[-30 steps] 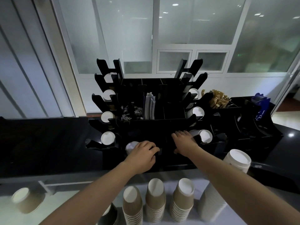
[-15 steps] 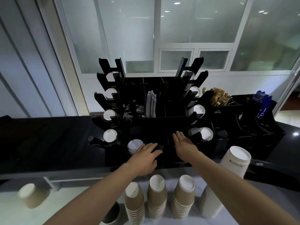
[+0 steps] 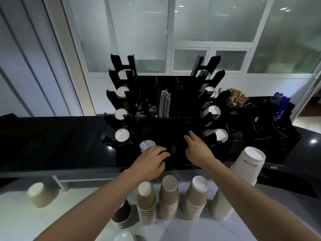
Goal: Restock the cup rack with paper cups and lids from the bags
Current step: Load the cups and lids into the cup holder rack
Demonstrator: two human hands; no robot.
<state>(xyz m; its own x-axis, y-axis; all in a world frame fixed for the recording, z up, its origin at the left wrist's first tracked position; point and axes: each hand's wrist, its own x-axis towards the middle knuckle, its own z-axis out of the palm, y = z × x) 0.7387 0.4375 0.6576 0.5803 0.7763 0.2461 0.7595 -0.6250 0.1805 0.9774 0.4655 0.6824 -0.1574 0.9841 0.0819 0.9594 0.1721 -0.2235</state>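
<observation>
The black cup rack (image 3: 166,126) stands on the dark counter, with white-lined cups in its left slots (image 3: 121,135) and right slots (image 3: 219,134). A pale lid stack (image 3: 146,145) sits in a front compartment. My left hand (image 3: 152,162) rests palm down on the rack's front edge just right of those lids, holding nothing. My right hand (image 3: 198,150) lies on the front middle compartment with its fingers apart and empty. Below my arms stand three upturned brown cup stacks (image 3: 169,197), a dark cup stack (image 3: 122,216) and a tall white cup stack (image 3: 243,180).
A single brown cup (image 3: 41,194) lies on the white surface at the left. A white lid (image 3: 124,236) shows at the bottom edge. A second black organiser at the right holds brown packets (image 3: 234,99) and blue packets (image 3: 279,103). Glass panels rise behind.
My left hand has flattened from a curled shape and uncovered more of the lid stack. My right hand has stayed on the rack's front.
</observation>
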